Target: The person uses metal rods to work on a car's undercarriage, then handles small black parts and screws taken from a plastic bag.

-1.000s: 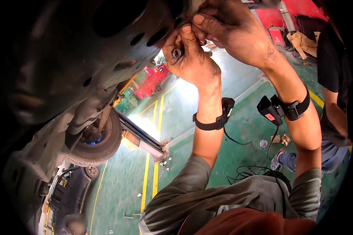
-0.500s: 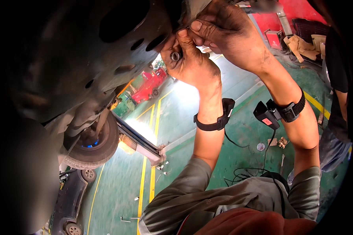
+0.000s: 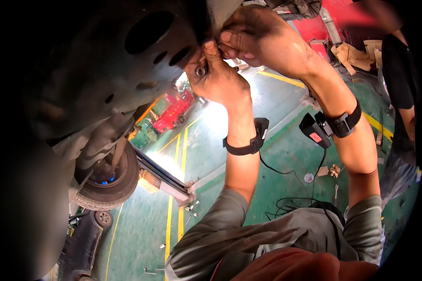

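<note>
Both my hands are raised against the dark underside point(image 3: 103, 61) of a lifted vehicle. My left hand point(image 3: 225, 84) is closed, its thumb pointing up beside the metal panel. A small round metal socket point(image 3: 200, 71) with a hollow end shows between its curled fingers and palm. Just right of it and a little higher, my right hand point(image 3: 272, 44) is closed in a pinch, thumb against fingers. Its fingertips are by the left thumb, at the edge of the underbody; whatever they grip is hidden. Black straps with small devices are on both wrists.
A wheel point(image 3: 109, 180) hangs at left beside a lift arm point(image 3: 159, 171). Loose tools and small parts point(image 3: 192, 207) lie on the green floor. A black cable point(image 3: 286, 206) trails below my arms. Another person point(image 3: 401, 79) stands at the right edge. A red vehicle point(image 3: 173, 112) is farther off.
The view has shifted slightly, so my hands and arms appear a little farther left. Both hands keep nearly the same closed pose at the underbody.
</note>
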The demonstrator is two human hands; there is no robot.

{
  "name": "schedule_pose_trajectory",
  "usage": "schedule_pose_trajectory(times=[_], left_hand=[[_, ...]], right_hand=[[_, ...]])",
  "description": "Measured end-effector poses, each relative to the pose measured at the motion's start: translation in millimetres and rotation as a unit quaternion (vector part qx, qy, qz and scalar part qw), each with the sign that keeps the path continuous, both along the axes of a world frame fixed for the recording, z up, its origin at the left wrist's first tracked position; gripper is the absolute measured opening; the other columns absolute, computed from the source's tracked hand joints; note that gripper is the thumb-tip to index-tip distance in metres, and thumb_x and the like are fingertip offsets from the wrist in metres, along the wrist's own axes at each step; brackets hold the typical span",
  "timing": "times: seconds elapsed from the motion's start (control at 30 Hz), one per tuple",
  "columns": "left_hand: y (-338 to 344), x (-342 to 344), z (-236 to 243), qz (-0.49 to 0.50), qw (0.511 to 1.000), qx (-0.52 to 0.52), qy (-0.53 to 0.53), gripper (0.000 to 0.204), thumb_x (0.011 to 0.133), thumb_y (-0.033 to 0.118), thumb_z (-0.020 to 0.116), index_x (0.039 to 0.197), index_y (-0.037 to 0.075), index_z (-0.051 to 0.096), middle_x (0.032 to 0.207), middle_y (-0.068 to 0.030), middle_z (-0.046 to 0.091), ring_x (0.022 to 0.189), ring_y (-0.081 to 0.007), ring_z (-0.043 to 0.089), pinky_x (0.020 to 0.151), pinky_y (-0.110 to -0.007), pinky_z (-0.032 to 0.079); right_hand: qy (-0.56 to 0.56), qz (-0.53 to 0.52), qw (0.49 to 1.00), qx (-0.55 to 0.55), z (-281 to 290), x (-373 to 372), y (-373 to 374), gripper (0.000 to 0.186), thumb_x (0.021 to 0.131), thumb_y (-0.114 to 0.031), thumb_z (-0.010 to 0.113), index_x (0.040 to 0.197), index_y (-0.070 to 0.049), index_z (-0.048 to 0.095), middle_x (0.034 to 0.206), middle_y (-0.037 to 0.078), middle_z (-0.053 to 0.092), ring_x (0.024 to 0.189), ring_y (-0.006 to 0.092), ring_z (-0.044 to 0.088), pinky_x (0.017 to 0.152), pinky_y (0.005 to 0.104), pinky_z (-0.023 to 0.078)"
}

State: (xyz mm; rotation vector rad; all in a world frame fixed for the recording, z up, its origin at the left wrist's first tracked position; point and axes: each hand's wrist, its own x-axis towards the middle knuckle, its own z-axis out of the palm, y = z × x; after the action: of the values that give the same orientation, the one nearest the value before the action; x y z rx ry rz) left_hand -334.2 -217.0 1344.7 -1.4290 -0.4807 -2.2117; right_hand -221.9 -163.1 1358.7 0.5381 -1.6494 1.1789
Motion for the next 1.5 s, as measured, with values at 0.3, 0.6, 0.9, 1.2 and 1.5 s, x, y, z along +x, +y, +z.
schedule_pose_trajectory(times=[0.3, 0.6, 0.9, 1.2, 1.5], left_hand=[[-4, 5, 0, -0.011, 1.000, -0.016, -0.025, 0.025, 0.094, 0.016, 0.067, 0.095, -0.007, 0.057, 0.091, -0.0131, 0.065, 0.078, -0.0177, 0.062, 0.071, -0.029, 0.054], [-4, 14, 3, -0.049, 0.998, -0.008, -0.034, 0.017, 0.094, 0.008, 0.065, 0.094, -0.003, 0.053, 0.073, -0.0074, 0.060, 0.060, -0.0107, 0.051, 0.054, -0.023, 0.042], [-8, -4, -2, -0.047, 0.998, -0.030, 0.023, 0.015, 0.090, 0.002, 0.060, 0.102, -0.007, 0.061, 0.101, -0.0135, 0.065, 0.089, -0.0200, 0.063, 0.081, -0.032, 0.053], [-17, 12, 1, 0.006, 0.997, -0.073, -0.038, 0.026, 0.094, 0.017, 0.068, 0.100, -0.007, 0.059, 0.095, -0.0144, 0.065, 0.083, -0.0201, 0.062, 0.075, -0.033, 0.053], [-11, 2, -3, -0.067, 0.995, -0.052, 0.059, 0.022, 0.095, 0.016, 0.066, 0.093, -0.002, 0.053, 0.083, -0.0079, 0.060, 0.068, -0.0139, 0.054, 0.062, -0.026, 0.045]], right_hand=[[-0.022, 0.229, 0.971, -0.062, -1, 2, -2, 0.018, 0.097, -0.014, 0.060, 0.095, 0.003, 0.056, 0.073, 0.003, 0.057, 0.056, 0.0067, 0.048, 0.048, 0.0213, 0.038], [0.076, -0.222, 0.971, 0.039, 6, -8, -9, 0.023, 0.090, -0.015, 0.062, 0.091, 0.007, 0.063, 0.075, 0.009, 0.065, 0.067, 0.0150, 0.062, 0.060, 0.0291, 0.051], [-0.029, -0.038, 0.999, -0.013, 8, -5, -21, 0.026, 0.080, -0.018, 0.064, 0.084, 0.007, 0.068, 0.079, 0.022, 0.068, 0.075, 0.0256, 0.067, 0.071, 0.0361, 0.052], [-0.056, -0.059, 0.994, -0.076, 2, 4, -22, 0.023, 0.087, -0.016, 0.060, 0.098, 0.003, 0.066, 0.082, 0.009, 0.067, 0.077, 0.0161, 0.064, 0.074, 0.0305, 0.053], [-0.044, 0.050, 0.985, -0.158, -10, -9, -13, 0.029, 0.096, -0.026, 0.059, 0.110, -0.001, 0.065, 0.083, 0.004, 0.065, 0.077, 0.0128, 0.060, 0.067, 0.0278, 0.050]])
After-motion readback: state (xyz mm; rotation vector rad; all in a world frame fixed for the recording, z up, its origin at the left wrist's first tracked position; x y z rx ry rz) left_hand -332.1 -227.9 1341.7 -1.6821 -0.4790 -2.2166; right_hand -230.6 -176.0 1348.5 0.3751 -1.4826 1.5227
